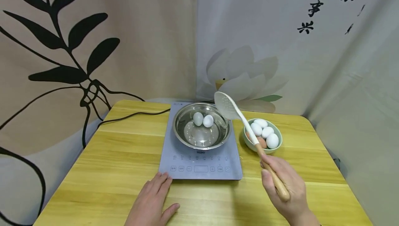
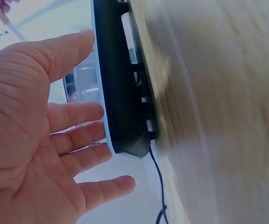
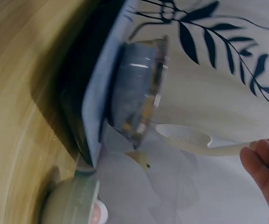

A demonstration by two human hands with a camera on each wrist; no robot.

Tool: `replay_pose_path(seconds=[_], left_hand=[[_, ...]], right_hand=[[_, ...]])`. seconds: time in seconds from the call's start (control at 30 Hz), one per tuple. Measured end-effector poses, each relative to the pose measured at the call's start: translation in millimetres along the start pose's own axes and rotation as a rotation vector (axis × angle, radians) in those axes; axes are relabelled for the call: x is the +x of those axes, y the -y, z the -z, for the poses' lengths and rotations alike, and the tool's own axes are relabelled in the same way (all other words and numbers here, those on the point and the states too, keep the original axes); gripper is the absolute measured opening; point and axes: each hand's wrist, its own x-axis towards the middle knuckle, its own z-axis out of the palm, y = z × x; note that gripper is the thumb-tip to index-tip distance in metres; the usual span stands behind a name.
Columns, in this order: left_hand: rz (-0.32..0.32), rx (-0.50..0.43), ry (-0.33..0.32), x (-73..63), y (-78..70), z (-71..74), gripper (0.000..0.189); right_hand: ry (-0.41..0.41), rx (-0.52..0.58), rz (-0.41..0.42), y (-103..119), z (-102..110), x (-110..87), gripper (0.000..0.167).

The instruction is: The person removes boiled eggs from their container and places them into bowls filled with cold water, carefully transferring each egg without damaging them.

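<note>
My right hand [image 1: 290, 188] grips the wooden handle of a white slotted ladle [image 1: 227, 106]. Its head hangs above the right rim of a steel basin [image 1: 180, 129], apart from it in the right wrist view. Two white eggs [image 1: 208, 121] sit together in the basin toward its far side; whether it contains water is hard to tell. Under the basin lies a grey induction cooker [image 1: 190, 174]. With fingers extended, my left hand [image 1: 151, 200] touches the cooker's front left corner; in the left wrist view the fingertips [image 2: 94, 112] meet its edge.
Right of the cooker stands a pale green bowl [image 1: 279, 142] with several white and brown eggs [image 1: 272, 140]. A black cable [image 1: 134, 115] runs left from the cooker across the wooden table [image 1: 109, 177]. Printed curtains [image 1: 156, 45] hang behind.
</note>
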Motion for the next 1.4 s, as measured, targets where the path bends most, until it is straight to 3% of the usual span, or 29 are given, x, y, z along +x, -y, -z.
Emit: replay_pose_path(seconds=[0.1,0.2,0.47,0.63,0.83,1.1,1.27,1.4], left_hand=[[0.002,-0.016,0.017,0.3,-1.6,-0.6,0.079],[-0.001,-0.024,0.023,0.6,-2.9,-0.8,0.08],[-0.014,0.005,-0.012,0.7,-4.5,1.1,0.079],[-0.007,0.002,-0.003,0.5,-3.4,0.9,0.079],[0.007,-0.023,0.02,1.0,-1.9,0.8,0.081],[-0.001,-0.016,-0.007,-0.5,-2.4,-0.6,0.078],[-0.003,-0.014,-0.01,-0.8,-2.1,-1.6,0.078],[-0.002,-0.009,-0.008,-0.8,-2.1,-1.6,0.078]], right_hand=[[0.117,-0.088,0.061,-11.6,-7.9,-1.1,0.035],[0.182,-0.153,0.088,-20.7,-12.4,-4.9,0.038],[0.231,-0.188,0.103,-29.4,-15.3,-12.2,0.039],[0.246,-0.124,0.079,-23.7,-15.7,-15.5,0.039],[0.253,-0.044,0.114,-16.1,-19.6,-14.4,0.035],[0.237,0.143,0.072,-6.9,-30.2,-17.8,0.028],[0.21,0.186,0.064,-4.8,-35.5,-25.2,0.027],[0.188,0.236,-0.034,-5.2,-35.7,-37.7,0.024]])
